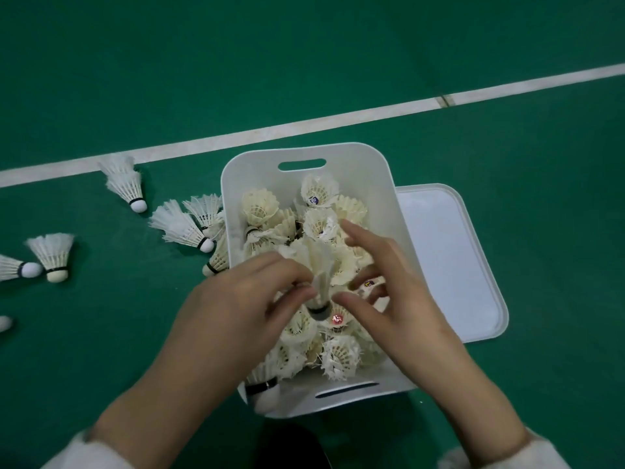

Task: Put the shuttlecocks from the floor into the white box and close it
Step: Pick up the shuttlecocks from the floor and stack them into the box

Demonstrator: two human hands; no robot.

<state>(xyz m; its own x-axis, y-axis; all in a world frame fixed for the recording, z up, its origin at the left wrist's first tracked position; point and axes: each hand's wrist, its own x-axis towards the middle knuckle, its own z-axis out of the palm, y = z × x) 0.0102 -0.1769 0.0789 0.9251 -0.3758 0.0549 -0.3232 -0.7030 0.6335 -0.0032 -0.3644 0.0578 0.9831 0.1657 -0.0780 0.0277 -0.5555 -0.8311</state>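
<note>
Over the white plastic box, the left grip pinches a white feathered shuttlecock near its cork; the right grip, fingers spread loose, hovers just beside it.

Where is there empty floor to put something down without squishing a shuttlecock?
The green floor beyond the white line is bare, and so is the strip right of the lid. The lid's flat top is bare too. Left of the white box it is crowded with loose shuttlecocks, and the box itself is packed full.
</note>
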